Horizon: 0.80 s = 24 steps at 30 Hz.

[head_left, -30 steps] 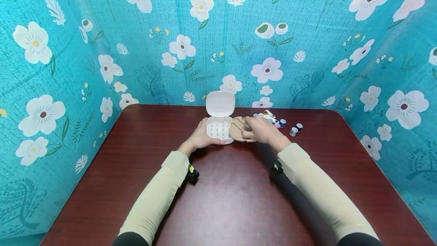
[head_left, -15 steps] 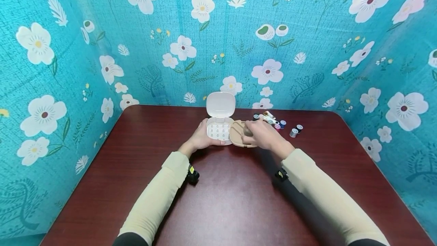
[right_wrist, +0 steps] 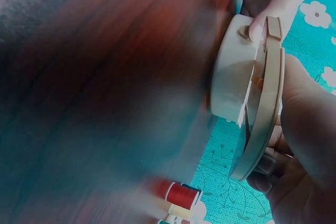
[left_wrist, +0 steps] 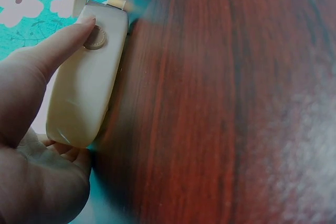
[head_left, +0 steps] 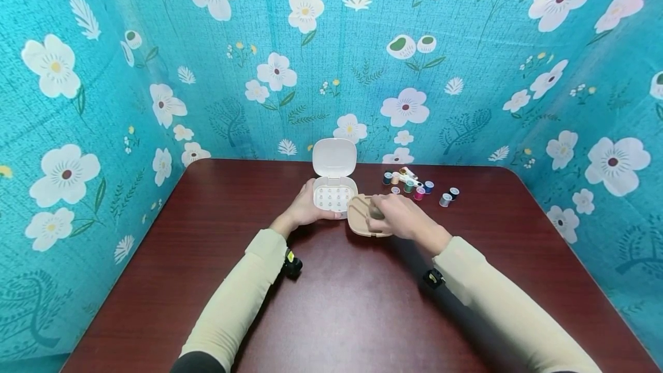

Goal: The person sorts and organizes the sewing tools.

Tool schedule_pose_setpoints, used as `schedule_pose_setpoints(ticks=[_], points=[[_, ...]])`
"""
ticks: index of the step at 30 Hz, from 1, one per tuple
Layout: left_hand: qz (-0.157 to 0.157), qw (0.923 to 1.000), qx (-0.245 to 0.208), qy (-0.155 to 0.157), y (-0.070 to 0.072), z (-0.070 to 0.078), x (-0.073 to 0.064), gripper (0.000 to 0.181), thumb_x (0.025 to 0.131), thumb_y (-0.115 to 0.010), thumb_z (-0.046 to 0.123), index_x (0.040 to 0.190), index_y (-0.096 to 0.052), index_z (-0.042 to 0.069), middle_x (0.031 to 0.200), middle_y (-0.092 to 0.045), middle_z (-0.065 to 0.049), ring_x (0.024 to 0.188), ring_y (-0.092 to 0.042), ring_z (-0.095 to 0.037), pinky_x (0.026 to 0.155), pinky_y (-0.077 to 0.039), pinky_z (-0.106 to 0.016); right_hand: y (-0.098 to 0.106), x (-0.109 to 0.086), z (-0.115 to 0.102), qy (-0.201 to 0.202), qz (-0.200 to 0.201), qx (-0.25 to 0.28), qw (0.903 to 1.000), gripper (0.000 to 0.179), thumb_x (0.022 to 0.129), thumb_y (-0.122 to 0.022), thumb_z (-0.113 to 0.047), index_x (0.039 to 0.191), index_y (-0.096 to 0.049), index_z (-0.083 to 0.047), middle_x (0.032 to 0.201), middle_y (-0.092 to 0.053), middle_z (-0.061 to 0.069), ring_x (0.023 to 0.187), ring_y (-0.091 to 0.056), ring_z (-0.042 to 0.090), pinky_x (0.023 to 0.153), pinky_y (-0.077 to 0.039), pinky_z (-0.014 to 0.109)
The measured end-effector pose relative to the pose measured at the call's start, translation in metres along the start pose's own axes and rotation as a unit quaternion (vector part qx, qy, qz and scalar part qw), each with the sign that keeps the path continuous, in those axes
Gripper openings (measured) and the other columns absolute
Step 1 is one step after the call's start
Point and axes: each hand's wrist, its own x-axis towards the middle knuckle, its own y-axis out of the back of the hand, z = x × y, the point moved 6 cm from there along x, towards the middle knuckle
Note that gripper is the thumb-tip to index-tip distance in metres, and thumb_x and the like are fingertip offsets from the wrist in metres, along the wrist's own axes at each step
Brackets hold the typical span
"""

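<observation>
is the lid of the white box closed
No, the lid of the white box stands upright and open, while the left hand holds the box's base.

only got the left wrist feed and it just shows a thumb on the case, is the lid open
observer: yes, the lid stands upright behind the case, which the left hand holds by its left side.
operator: where's the other hand
observer: the right hand grips a tan tray beside the case, on its right.
operator: anything else around
observer: a cluster of spools lies behind the right hand, apart from it.
</observation>
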Motion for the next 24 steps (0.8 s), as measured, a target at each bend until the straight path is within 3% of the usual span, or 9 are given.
schedule_pose_setpoints(ticks=[13, 24], points=[[0.002, 0.9999, -0.01, -0.006, 0.001, 0.001, 0.0, 0.118, 0.062, -0.1, 0.029, 0.153, -0.03, 0.002, 0.144, -0.043, -0.019, 0.128, -0.046, -0.031, 0.113, -0.035, -0.045, 0.0, -0.015, -0.006, -0.001, 0.005, 0.021, 0.9998, 0.019, 0.088, -0.073, -0.031, 0.089, -0.063, -0.014, 0.071, -0.059, -0.003, 0.061, -0.05, 0.01, 0.054, -0.041, 0.028], [0.002, 0.9997, -0.013, -0.019, 0.001, 0.003, 0.0, 0.116, 0.062, -0.1, 0.028, 0.152, -0.032, 0.001, 0.144, -0.044, -0.02, 0.129, -0.045, -0.032, 0.113, -0.035, -0.046, -0.003, -0.026, -0.011, 0.006, -0.004, 0.031, 0.9995, 0.02, 0.089, -0.074, -0.031, 0.085, -0.061, -0.016, 0.067, -0.049, -0.009, 0.059, -0.044, 0.006, 0.053, -0.037, 0.025]])
